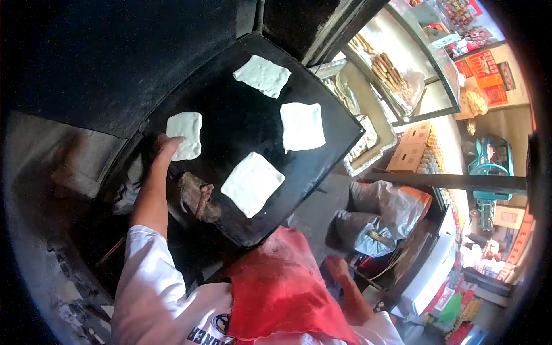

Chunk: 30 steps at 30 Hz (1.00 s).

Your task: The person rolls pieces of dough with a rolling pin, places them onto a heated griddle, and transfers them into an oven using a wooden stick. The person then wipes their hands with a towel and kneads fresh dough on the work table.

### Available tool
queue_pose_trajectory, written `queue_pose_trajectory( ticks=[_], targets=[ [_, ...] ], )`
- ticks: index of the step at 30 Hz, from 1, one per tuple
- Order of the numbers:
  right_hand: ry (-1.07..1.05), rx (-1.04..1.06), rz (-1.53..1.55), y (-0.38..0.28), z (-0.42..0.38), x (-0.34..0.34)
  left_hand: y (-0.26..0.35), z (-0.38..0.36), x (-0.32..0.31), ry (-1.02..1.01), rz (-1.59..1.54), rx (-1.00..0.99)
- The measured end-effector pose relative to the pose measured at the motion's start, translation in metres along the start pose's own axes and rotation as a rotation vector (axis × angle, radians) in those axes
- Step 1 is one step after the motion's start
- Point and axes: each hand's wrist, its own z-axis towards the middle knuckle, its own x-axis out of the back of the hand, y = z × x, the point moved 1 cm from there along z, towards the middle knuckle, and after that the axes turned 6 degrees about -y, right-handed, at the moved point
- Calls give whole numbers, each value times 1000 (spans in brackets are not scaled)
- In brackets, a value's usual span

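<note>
My left hand (167,145) reaches to the near left edge of a flat sheet of white dough (187,129) on a dark griddle (224,115). Its thumb lies on top of the dough, and the other fingers are in shadow at the edge, seemingly closed on it. On the same griddle lie another dough sheet at the back (262,76), one on the right (303,127) and one near the front (252,184). Low beside the red apron (282,287), my right hand (337,269) is curled closed, with nothing visible in it.
A dark wrapped block with a stick-like piece (202,198) sits at the griddle's front left edge. To the right are a long tray of pale strips (365,121), a glass case (397,63) with fried dough sticks, cardboard boxes (408,148) and sacks (391,207). A dark wall (115,57) stands behind.
</note>
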Motion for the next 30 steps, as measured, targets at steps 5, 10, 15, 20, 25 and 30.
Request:
queue_pose_trajectory(
  ticks=[5,10,15,20,25,30],
  targets=[
    [31,98,-69,9,18,-4,2,-4,-1,-140,-175,-34],
    [125,130,-50,-22,33,13,-31,50,-18,-251,-289,3],
    [95,123,239,-20,47,13,-6,29,-11,49,-163,-91],
    [169,316,122,-47,83,44,91,-77,11,11,-170,-599],
    [375,443,198,-190,107,115,103,-141,6,-95,-375,-681],
    [638,586,-50,-303,159,156,32,-148,2,14,-79,-611]
  ],
)
